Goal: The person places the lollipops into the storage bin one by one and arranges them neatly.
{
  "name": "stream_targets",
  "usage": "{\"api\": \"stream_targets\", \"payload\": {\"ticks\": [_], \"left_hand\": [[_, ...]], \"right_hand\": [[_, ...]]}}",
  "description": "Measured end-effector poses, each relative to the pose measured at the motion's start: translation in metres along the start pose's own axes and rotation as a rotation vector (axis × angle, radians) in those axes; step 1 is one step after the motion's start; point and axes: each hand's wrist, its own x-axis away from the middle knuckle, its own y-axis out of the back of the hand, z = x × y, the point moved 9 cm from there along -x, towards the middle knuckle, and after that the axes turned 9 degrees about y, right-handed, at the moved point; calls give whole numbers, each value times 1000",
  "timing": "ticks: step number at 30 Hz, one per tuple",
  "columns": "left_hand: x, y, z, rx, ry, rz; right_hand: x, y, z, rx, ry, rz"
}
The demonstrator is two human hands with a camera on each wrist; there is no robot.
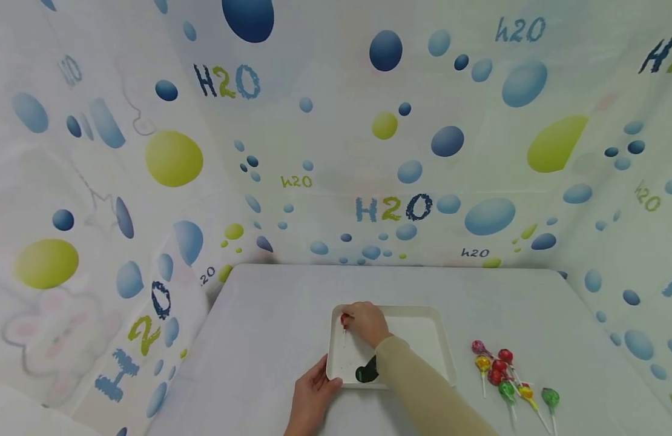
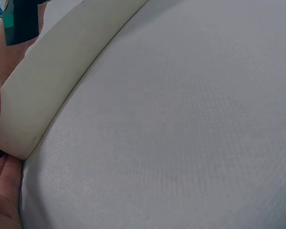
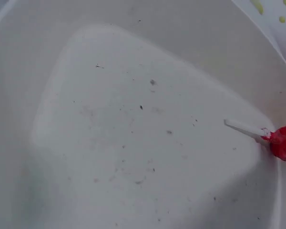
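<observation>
Fingers of the right hand (image 1: 370, 324) curl down in a pinch on the red head of a lollipop (image 1: 344, 321), with little gap showing between them; exact contact is partly hidden by the hand. Lollipop sits inside a white tray (image 1: 423, 339), by its far left corner, its pale stick pointing back toward the near side. Right-wrist view: red wrapper close against the tray wall, stick end toward the middle, dark specks (image 3: 141, 107) scattered over the tray floor. Left hand (image 1: 314, 390) grips the tray's near left corner, thumb on the outer wall, other fingers tucked low beneath the edge. Tan sleeve (image 1: 418, 378) crosses the tray's near rim; a dark object (image 1: 367, 370) with a green patch shows beside the cuff. Tray rests on a white-covered bench (image 1: 260, 339). Right of it, apart, a loose group of lollipops (image 1: 498, 365) in pink, red, yellow and green, several touching, one green at the right edge slightly separate. Behind, a curtain (image 1: 336, 151) with blue and lime spots and H2O lettering.
</observation>
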Motion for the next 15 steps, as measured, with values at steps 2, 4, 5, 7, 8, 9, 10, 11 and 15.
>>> {"api": "stream_targets", "payload": {"ticks": [2, 4, 5, 7, 8, 9, 10, 11, 15], "left_hand": [[0, -2, 0, -9, -4, -2], [-1, -3, 2, -19, -4, -4], [-2, -3, 3, -24, -6, -6], [-3, -3, 4, -25, -5, -4], [-3, -3, 4, -21, -3, -2], [-3, -3, 4, -19, -3, -1], [-3, -3, 3, -17, -2, -1], [-2, -3, 3, -16, -3, -4], [-1, -2, 3, -16, 18, -31]], "right_hand": [[7, 7, -8, -49, -33, 8], [15, 17, -18, -125, -79, 6], [19, 22, -23, -152, -92, -2], [28, 36, -35, -222, -123, -22], [34, 43, -42, -258, -139, -39], [40, 51, -50, -301, -163, -55], [47, 59, -59, -332, -182, -75], [54, 66, -68, -355, -199, -92], [91, 99, -109, -410, -281, -131]]}}
